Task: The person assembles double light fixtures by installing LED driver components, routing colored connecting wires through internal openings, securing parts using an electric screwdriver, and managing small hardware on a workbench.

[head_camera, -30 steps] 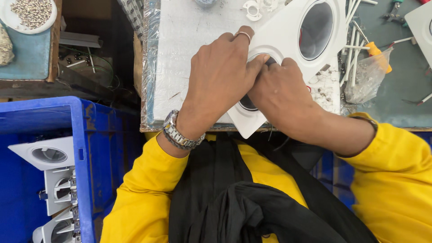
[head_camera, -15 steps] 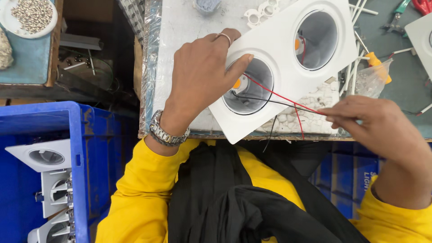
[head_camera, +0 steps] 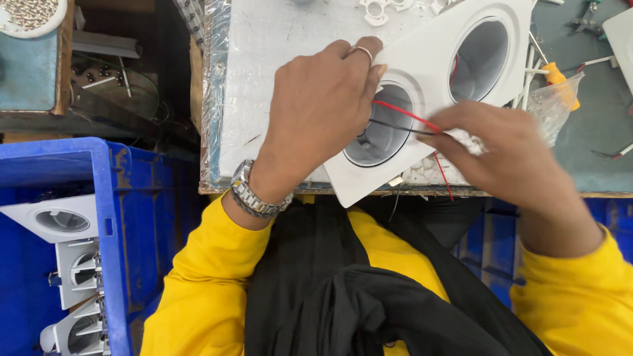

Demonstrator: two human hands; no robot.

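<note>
A white two-hole downlight housing [head_camera: 432,56] lies tilted on the white work surface [head_camera: 277,39]. My left hand [head_camera: 316,112], with a ring and a metal wristwatch, presses on the housing beside its nearer round opening [head_camera: 382,135]. My right hand [head_camera: 501,155] pinches a red wire [head_camera: 402,112] and a black wire [head_camera: 395,126] that run across that opening. The farther opening [head_camera: 480,59] shows a bit of red wire inside.
A blue crate [head_camera: 119,217] at lower left holds several white housings [head_camera: 59,221]. A dish of small screws [head_camera: 30,13] sits at top left. Loose white rings [head_camera: 376,10], a clear plastic bag [head_camera: 554,99], a yellow-handled tool [head_camera: 557,76] and pliers [head_camera: 587,20] lie around the bench.
My right hand has come back in from the right, with the wires now held close to the nearer opening. My left hand shifted slightly over the housing.
</note>
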